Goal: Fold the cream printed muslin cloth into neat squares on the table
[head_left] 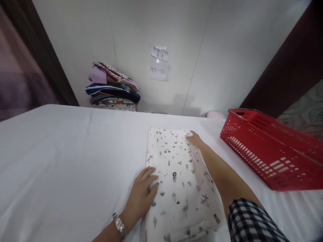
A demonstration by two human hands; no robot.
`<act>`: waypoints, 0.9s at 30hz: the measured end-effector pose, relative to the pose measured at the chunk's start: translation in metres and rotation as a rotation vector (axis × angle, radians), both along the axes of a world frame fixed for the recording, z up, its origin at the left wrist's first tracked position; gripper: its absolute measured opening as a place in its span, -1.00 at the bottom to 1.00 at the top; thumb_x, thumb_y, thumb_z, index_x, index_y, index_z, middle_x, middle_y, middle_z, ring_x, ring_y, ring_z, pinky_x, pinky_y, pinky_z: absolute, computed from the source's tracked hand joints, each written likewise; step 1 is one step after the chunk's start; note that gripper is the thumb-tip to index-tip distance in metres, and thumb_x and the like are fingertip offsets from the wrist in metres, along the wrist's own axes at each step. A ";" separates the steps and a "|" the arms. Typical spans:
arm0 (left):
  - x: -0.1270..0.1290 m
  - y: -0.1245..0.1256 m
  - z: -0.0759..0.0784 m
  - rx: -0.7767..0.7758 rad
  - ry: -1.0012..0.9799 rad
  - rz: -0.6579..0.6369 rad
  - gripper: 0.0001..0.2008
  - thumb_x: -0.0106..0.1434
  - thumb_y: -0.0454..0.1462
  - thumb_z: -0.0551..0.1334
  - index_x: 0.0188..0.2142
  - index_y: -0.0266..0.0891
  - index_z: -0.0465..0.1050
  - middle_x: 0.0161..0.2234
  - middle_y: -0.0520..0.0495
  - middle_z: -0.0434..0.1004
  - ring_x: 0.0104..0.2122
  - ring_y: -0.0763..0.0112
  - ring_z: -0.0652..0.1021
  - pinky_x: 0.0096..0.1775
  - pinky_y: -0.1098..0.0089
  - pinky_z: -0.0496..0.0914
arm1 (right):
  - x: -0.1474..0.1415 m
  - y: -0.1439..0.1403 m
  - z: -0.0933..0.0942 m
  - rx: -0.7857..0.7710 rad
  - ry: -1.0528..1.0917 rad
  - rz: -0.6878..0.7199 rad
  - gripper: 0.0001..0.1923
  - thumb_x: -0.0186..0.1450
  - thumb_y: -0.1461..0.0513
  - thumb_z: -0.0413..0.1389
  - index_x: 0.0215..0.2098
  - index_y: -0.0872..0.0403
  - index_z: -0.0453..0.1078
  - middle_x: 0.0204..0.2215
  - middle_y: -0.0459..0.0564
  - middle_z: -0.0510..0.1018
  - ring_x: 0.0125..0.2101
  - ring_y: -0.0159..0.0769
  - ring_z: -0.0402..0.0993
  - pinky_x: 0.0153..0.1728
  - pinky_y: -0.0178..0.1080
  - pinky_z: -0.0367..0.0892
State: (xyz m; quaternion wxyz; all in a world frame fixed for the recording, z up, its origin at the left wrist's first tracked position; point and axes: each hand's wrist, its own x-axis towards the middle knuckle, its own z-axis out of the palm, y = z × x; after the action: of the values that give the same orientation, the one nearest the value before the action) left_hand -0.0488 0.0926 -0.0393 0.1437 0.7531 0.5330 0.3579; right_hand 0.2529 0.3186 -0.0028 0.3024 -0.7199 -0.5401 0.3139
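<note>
A white cloth printed with small plants and figures lies folded in layers on the white-covered table. My left hand rests on its left edge, fingers stretched out over the fabric. At the far right corner, my right hand has its fingers closed on the edge of the cloth. Along the right side the layers do not line up, and a lower layer shows there.
To the right stands a red plastic basket with slotted sides. Folded clothes are piled by the wall at the back left. Paper notes hang on the wall. The white sheet has light wrinkles.
</note>
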 end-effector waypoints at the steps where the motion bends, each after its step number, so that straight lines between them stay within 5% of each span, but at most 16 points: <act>1: 0.000 0.001 0.000 -0.001 -0.007 -0.008 -0.79 0.21 -0.24 0.13 -0.21 -0.13 0.52 0.05 -0.08 0.44 0.11 0.15 0.36 0.11 0.03 0.32 | 0.004 -0.011 0.002 -0.039 0.037 0.017 -0.20 0.12 0.16 0.21 0.27 0.10 0.06 0.08 0.18 0.40 -0.04 -0.08 0.42 -0.11 -0.14 0.36; 7: 0.001 0.005 -0.002 -0.017 -0.070 -0.013 -0.77 0.21 -0.21 0.14 -0.19 -0.17 0.50 0.07 -0.11 0.41 0.12 0.16 0.35 0.14 0.07 0.28 | 0.031 -0.101 0.006 -0.215 0.474 0.095 -0.03 0.10 0.16 0.26 0.34 0.05 -0.16 0.02 0.16 0.46 -0.13 -0.18 0.48 -0.18 -0.20 0.39; 17: 0.005 -0.017 0.017 -0.227 -0.139 0.144 -0.49 0.19 -0.09 0.14 0.10 -0.20 0.27 0.23 -0.15 0.13 -0.05 0.23 0.48 0.01 0.24 0.38 | 0.057 -0.264 0.012 -0.316 0.519 0.085 -0.08 0.08 0.17 0.27 0.31 0.01 -0.08 -0.15 0.03 0.53 -0.30 -0.27 0.48 -0.34 -0.25 0.38; 22: 0.015 -0.030 0.023 -0.368 -0.168 0.215 -0.38 0.19 -0.08 0.15 0.19 -0.27 0.10 0.12 -0.27 0.31 0.00 0.13 0.46 0.00 0.19 0.34 | 0.053 -0.289 0.006 -0.159 0.349 -0.009 -0.22 0.11 0.26 0.18 0.27 0.10 0.05 -0.45 -0.12 0.47 -0.53 -0.38 0.38 -0.49 -0.30 0.35; 27: 0.021 -0.039 0.037 -0.494 -0.157 0.225 -0.32 0.17 -0.04 0.18 0.20 -0.25 0.04 0.06 -0.32 0.39 -0.01 0.06 0.48 -0.05 0.15 0.35 | 0.048 -0.288 -0.002 -0.052 -0.142 -0.040 -0.46 0.16 0.31 0.09 0.14 0.11 0.28 -0.47 -0.12 0.45 -0.48 -0.37 0.38 -0.39 -0.31 0.32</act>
State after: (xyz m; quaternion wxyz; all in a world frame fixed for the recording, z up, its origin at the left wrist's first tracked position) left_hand -0.0274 0.0540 -0.0024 0.3234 0.6012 0.6715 0.2880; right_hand 0.3005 0.0304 -0.0049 0.2506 -0.7587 -0.5373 0.2699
